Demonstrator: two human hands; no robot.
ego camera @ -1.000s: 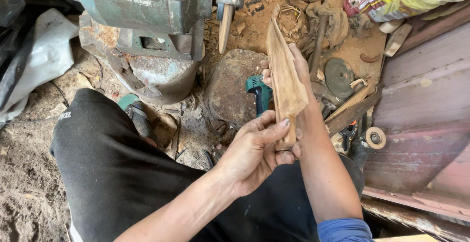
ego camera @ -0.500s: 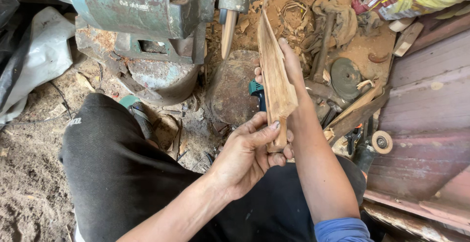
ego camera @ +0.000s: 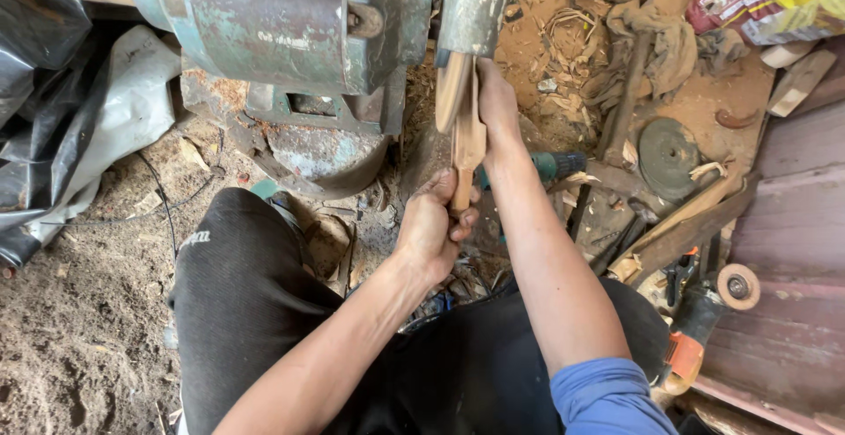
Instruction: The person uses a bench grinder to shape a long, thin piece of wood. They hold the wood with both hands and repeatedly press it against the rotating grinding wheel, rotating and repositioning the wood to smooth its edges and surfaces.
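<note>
A long, flat piece of carved wood [ego camera: 468, 140] stands on edge, its upper end against the disc [ego camera: 451, 92] under the grey guard of a green bench grinder [ego camera: 282, 25]. My left hand [ego camera: 431, 228] grips the wood's narrow lower end. My right hand [ego camera: 495, 105] presses along the wood's upper right side, close to the disc. Both forearms reach forward over my knees in dark trousers [ego camera: 255, 312].
Sawdust and wood scraps cover the ground. A round metal disc [ego camera: 666, 155], cloth rags [ego camera: 651, 43], a teal tool [ego camera: 554, 166], an orange power tool [ego camera: 691, 347] and a small wheel [ego camera: 738, 286] lie at the right beside reddish planks [ego camera: 792, 312]. Black and white plastic sheeting [ego camera: 62, 127] lies at the left.
The wood has been turned from flat-side-up to on edge and moved up and left to the grinder's disc. Both hands went with it, and the view has shifted closer.
</note>
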